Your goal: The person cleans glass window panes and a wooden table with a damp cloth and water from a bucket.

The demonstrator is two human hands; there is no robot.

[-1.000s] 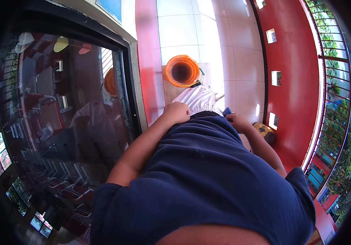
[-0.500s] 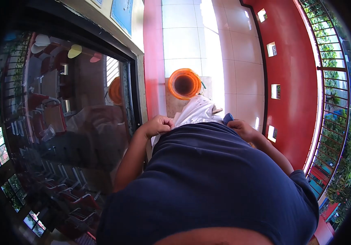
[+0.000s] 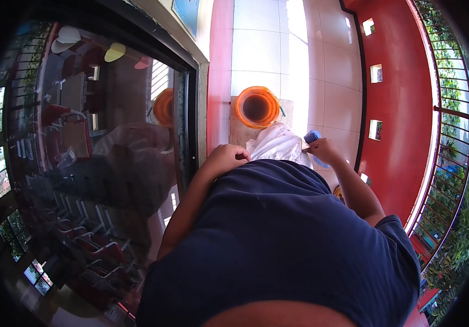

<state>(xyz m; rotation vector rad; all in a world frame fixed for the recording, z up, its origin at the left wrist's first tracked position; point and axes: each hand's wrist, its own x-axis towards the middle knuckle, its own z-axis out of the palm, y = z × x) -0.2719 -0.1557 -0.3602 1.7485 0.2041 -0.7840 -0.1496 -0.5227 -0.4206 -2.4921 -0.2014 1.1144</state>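
Observation:
My right hand (image 3: 325, 150) is closed around a blue object (image 3: 313, 136), which shows on both sides of my fingers; its kind is not clear. White cloth (image 3: 279, 143) hangs below the hem of the dark blue shirt (image 3: 283, 218), between my two hands. At the left edge of this cloth, my left hand (image 3: 228, 159) has its fingers curled in; whatever they may hold is hidden. Just beyond the cloth stands an orange bucket (image 3: 257, 107) with a dark inside.
A large dark glass window (image 3: 120, 163) runs along my left, reflecting the bucket and showing chairs. Pale tiles (image 3: 256, 49) cover the corridor floor ahead. On the right rises a red wall (image 3: 400, 82) with small square openings and a barred railing (image 3: 452, 111) beyond.
My right hand has moved outward and forward, bringing more of the blue object into view. My left hand stays curled near the cloth. The view has shifted slightly.

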